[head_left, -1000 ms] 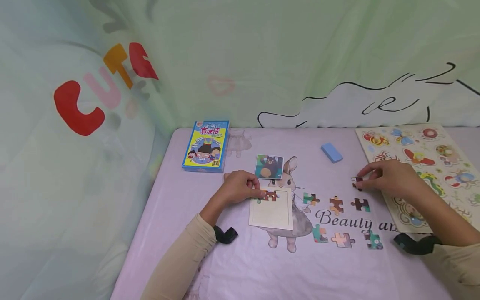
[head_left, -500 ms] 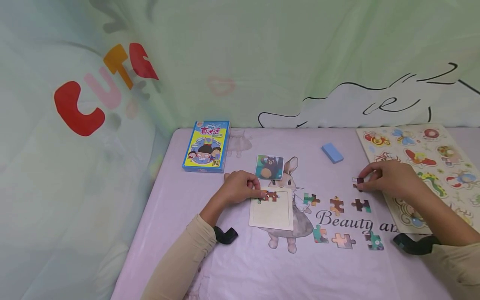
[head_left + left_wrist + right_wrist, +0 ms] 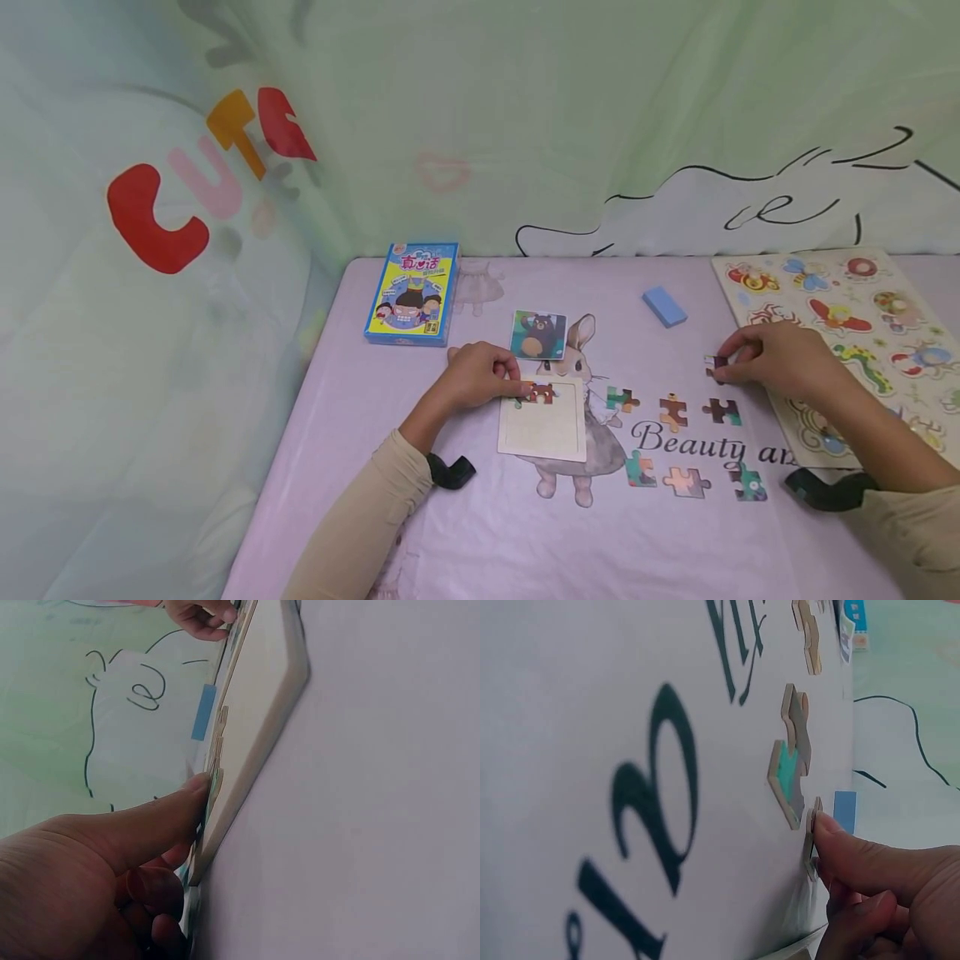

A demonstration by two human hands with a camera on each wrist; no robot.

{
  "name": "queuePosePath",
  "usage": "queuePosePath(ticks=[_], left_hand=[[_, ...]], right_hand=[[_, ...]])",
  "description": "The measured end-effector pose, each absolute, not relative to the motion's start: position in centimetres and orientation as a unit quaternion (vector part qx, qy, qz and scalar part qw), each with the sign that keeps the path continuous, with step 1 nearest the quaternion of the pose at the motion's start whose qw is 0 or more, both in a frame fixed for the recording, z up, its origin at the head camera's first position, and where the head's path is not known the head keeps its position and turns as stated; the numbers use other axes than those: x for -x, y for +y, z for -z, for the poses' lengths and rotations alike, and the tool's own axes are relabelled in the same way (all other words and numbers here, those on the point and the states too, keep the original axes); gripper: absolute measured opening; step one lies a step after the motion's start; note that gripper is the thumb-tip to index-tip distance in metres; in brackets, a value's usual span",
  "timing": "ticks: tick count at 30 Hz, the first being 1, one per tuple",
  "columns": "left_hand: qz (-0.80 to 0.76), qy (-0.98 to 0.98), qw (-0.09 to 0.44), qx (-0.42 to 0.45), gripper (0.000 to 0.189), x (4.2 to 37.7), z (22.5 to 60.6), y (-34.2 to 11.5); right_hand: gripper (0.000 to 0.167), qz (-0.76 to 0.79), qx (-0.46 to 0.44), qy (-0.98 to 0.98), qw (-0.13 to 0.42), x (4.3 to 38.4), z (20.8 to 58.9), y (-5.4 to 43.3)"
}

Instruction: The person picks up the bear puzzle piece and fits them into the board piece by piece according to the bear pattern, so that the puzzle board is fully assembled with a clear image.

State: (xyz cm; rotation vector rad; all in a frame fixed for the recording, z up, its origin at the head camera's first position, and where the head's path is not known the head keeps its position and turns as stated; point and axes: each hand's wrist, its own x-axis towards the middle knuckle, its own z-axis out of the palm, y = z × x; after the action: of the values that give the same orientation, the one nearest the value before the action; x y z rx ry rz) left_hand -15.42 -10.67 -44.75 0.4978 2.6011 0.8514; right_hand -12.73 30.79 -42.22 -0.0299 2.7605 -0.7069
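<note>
A pale wooden puzzle board (image 3: 545,429) lies before me, with joined jigsaw pieces (image 3: 541,392) showing a brown bear's face along its upper side. My left hand (image 3: 482,372) holds the board's upper left corner; in the left wrist view its thumb (image 3: 161,825) touches a piece and the other fingers curl at the edge. Over on the right, my right hand (image 3: 783,358) pinches a dark jigsaw piece (image 3: 718,367) between thumb and fingers, close over the cloth. Several loose pieces (image 3: 672,410) lie in two rows between the hands. A bear picture card (image 3: 538,335) lies just behind the board.
Back left lies a blue and yellow box (image 3: 412,293). A blue block (image 3: 664,307) sits toward the back right. Beneath my right forearm is a large board with insect pictures (image 3: 840,315). Curtains (image 3: 480,125) hang behind the table and on its left.
Both hands stay almost still. The pinched piece has shifted very slightly in my right fingers' grip; the board and loose pieces lie as before.
</note>
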Motion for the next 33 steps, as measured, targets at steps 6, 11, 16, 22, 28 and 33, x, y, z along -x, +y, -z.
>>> queuePosePath(ticks=[6, 11, 16, 22, 28, 33], left_hand=[[-0.301, 0.921, 0.175, -0.178, 0.021, 15.5, 44.9, -10.7], [-0.301, 0.920, 0.174, -0.179, 0.021, 15.4, 44.8, -10.7], [-0.308, 0.917, 0.177, -0.183, 0.022, 15.4, 44.7, -10.7], [-0.312, 0.915, 0.178, -0.185, 0.023, 15.4, 44.6, -10.7], [-0.313, 0.915, 0.177, -0.184, 0.023, 15.4, 44.6, -10.7], [-0.310, 0.916, 0.174, -0.185, 0.023, 15.4, 44.7, -10.7]], right_hand=[[0.043, 0.248, 0.009, 0.957, 0.149, 12.6, 41.9, 30.6], [0.041, 0.249, 0.004, 0.957, 0.148, 12.4, 41.8, 30.4], [0.040, 0.244, -0.002, 0.960, 0.137, 12.2, 41.8, 30.2], [0.038, 0.250, -0.009, 0.961, 0.119, 11.9, 41.9, 30.0], [0.035, 0.259, -0.008, 0.959, 0.118, 11.7, 41.8, 29.6], [0.034, 0.266, -0.003, 0.955, 0.130, 11.5, 41.4, 29.1]])
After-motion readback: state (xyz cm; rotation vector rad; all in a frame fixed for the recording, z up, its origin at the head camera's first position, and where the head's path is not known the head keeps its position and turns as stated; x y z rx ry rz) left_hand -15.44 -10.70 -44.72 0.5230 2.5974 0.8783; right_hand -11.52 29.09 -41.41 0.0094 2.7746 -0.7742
